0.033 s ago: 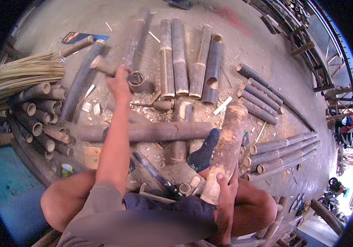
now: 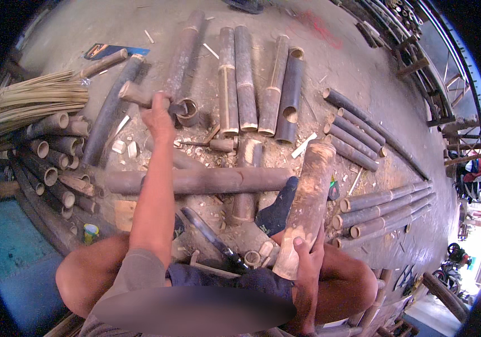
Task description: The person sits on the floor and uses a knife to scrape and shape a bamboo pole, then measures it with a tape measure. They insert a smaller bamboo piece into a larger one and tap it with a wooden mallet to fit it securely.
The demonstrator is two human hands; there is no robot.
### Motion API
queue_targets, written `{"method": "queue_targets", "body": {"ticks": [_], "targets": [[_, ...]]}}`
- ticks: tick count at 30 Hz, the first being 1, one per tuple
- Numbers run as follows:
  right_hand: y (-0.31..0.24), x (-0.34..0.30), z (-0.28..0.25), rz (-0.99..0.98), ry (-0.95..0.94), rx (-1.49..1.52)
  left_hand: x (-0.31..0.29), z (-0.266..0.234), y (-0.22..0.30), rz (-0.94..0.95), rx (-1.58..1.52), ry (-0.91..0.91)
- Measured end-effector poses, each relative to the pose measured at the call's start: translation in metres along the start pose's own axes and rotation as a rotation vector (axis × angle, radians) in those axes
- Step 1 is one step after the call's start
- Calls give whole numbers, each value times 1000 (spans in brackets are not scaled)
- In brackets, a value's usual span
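Observation:
My left hand (image 2: 159, 118) is stretched forward and closed on a wooden-handled tool (image 2: 134, 94), whose light, thick handle end sticks out to the left. Dark metal shows on its other side, against or over the open end of a bamboo tube (image 2: 190, 119); whether they touch I cannot tell. With my right hand (image 2: 308, 255) I grip the lower part of a thick bamboo section (image 2: 312, 194) leaning up from my lap. Its bark is partly scraped to pale wood. Beneath my left forearm, a bamboo log (image 2: 212, 180) lies crosswise over a shorter bamboo piece (image 2: 246, 208).
A long dark blade (image 2: 208, 229) lies before my lap. Beyond the log rests a wooden-handled spike tool (image 2: 221, 145) among chips. Bamboo poles (image 2: 244, 78) lie ahead, with more (image 2: 389, 210) at right. Stacked tubes (image 2: 41, 149), split strips (image 2: 38, 101) and a saw (image 2: 106, 51) are left.
The tool in my left hand has shifted slightly left and down, and its handle end is less blurred. My right hand and its bamboo section stay about where they were.

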State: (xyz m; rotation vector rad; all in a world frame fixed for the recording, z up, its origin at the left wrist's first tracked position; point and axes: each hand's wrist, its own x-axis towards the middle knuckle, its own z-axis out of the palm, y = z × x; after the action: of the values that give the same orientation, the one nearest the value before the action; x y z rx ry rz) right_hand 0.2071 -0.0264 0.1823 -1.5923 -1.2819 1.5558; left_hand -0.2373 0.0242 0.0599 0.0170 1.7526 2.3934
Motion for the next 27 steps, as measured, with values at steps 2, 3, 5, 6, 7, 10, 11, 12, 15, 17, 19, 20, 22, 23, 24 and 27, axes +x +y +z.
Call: {"method": "queue_targets", "body": {"ticks": [2,3,5,6,7,10,11,12,15,17,19,20,22,23,24,27], "targets": [[-1,4,6,0,-31,-25,14,-9,-12,8,-80,31],[-2,4,9,-12,-52,-34,19,-13,-18,-41,-87,82],[-6,7,15,-50,-69,-30,29,-11,-32,-13,-91,47],[-8,8,18,-37,-68,-45,31,-9,-39,27,-89,37],[-10,8,20,-43,-61,-41,33,-7,-47,67,-88,25],[-10,9,23,-32,-69,-32,43,-5,-65,77,-36,-8],[-9,8,23,-22,-68,-21,46,-5,-70,16,-48,1],[-7,7,23,41,-69,0,51,-6,-71,-7,-70,2],[0,3,25,-63,-72,-3,50,-9,-65,-77,-97,32],[4,-4,29,-103,-52,12,36,-15,-49,-152,-221,135],[4,-11,32,-151,-60,22,1,-23,-33,-157,-299,78],[4,-13,34,-160,-70,28,-16,-27,-24,-181,-345,68],[2,-17,37,-130,-110,84,-58,-37,-13,-243,-363,68],[2,-18,37,-136,-115,12,-81,-44,-11,-230,-358,41],[2,-19,39,-145,-122,-24,-101,-49,-12,-351,-403,63],[7,-21,41,-157,-198,-80,-143,-67,-20,-449,-515,-5]]}}
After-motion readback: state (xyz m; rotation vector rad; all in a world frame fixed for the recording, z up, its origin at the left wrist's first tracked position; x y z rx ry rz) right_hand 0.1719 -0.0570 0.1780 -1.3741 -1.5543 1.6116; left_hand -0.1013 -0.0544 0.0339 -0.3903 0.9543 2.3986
